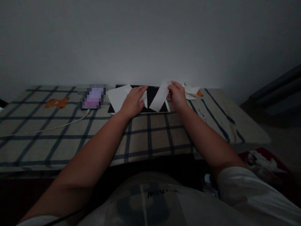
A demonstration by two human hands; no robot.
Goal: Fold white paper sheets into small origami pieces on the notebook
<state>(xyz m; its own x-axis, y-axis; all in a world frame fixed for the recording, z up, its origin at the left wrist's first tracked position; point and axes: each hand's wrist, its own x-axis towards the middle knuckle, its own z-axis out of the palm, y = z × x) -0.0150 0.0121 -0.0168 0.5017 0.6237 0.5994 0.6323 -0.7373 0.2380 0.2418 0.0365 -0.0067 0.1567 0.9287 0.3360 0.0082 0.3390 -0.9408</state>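
Observation:
On a black-covered notebook (154, 91) with a row of holes along its far edge lies a white sheet of paper (118, 98). My left hand (133, 103) rests over this sheet and holds it, fingers stretched together to the right; a corner of paper shows between thumb and forefinger. A separate white paper strip (159, 98) hangs slantwise above the notebook's right part, its upper end pinched in my right hand (177, 95). Just beyond that hand lies a heap of white paper scraps (191, 91).
A checked cloth (150, 135) covers the table. To the left lies a phone (93, 98), its screen lit and blurred, with a white cable (63, 125) plugged in. A wall (150, 44) rises behind. At lower right, a red container (261, 153) holds crumpled white stuff.

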